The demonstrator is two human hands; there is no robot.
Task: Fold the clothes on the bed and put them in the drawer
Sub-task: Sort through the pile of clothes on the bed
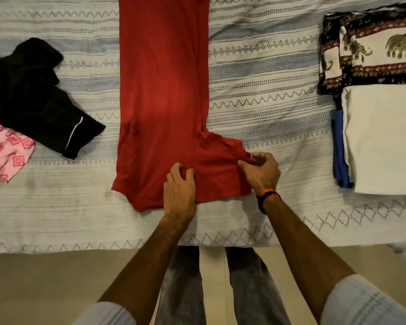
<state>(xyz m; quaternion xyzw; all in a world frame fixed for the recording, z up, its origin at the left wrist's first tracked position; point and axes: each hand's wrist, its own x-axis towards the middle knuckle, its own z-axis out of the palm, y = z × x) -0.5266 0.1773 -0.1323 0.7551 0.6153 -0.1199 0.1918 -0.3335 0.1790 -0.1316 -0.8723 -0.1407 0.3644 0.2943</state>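
A red T-shirt point(162, 90) lies flat on the bed point(267, 90), its body folded into a long narrow strip running away from me, with one sleeve sticking out to the right near me. My left hand point(179, 186) rests on the shirt's near end, fingers curled and pinching the cloth by the collar. My right hand point(261, 172) pinches the end of the right sleeve between thumb and fingers. A black garment point(33, 95) and a pink patterned cloth point(5, 148) lie crumpled at the left. No drawer is in view.
Folded clothes are stacked at the right: an elephant-print piece point(373, 52), a cream piece point(382, 137) and a blue one point(339, 148) beneath it. The bed's near edge point(80, 248) runs across below my hands, and the beige floor point(33, 289) lies in front of it.
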